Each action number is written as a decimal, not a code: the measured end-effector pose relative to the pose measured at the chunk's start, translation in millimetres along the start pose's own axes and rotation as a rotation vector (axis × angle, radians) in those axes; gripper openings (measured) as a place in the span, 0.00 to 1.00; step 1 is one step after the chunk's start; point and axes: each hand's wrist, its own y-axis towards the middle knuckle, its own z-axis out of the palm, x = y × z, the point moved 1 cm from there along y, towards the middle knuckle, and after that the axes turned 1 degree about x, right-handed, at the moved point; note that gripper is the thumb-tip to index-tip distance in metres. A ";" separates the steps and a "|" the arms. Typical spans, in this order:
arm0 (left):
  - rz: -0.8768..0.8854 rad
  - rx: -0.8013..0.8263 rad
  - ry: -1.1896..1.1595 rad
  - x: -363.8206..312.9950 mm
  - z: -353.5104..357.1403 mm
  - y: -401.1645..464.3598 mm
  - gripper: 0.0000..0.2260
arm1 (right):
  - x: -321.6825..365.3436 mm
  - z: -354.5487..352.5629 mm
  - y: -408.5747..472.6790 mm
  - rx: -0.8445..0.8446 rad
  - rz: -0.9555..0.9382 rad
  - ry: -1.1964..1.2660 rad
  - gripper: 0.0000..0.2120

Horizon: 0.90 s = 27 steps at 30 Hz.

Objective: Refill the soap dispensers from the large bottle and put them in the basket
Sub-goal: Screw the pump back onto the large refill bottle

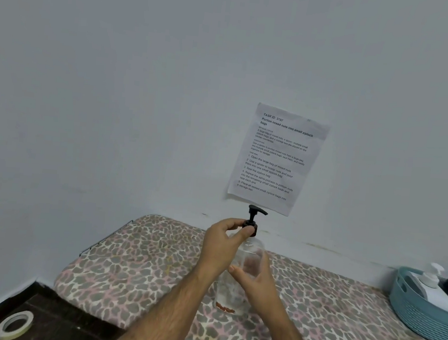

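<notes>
Gripping clear dispenser w/ both hands; wall sheet reads "TASK ID: 3797".

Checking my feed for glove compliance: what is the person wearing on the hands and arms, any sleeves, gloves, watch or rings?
Nothing worn that shows. The left hand and right hand are bare, with no gloves, and no rings can be made out. Both forearms are bare up to the bottom edge of the picture, with visible hair: no sleeves, watch or wristbands in view.

open patterned cloth lies between the clear dispenser and the basket at the right edge.
</notes>
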 end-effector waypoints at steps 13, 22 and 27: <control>0.011 0.200 0.140 -4.7 -7.2 -5.3 0.10 | 25.1 1.3 6.9 -0.157 -0.105 0.074 0.16; 0.023 0.205 0.218 -15.0 1.6 7.1 0.07 | 14.1 5.5 12.7 -0.182 -0.176 0.005 0.18; 0.024 0.106 0.000 -7.7 -4.6 1.5 0.14 | 15.9 4.7 12.2 -0.204 -0.183 0.018 0.14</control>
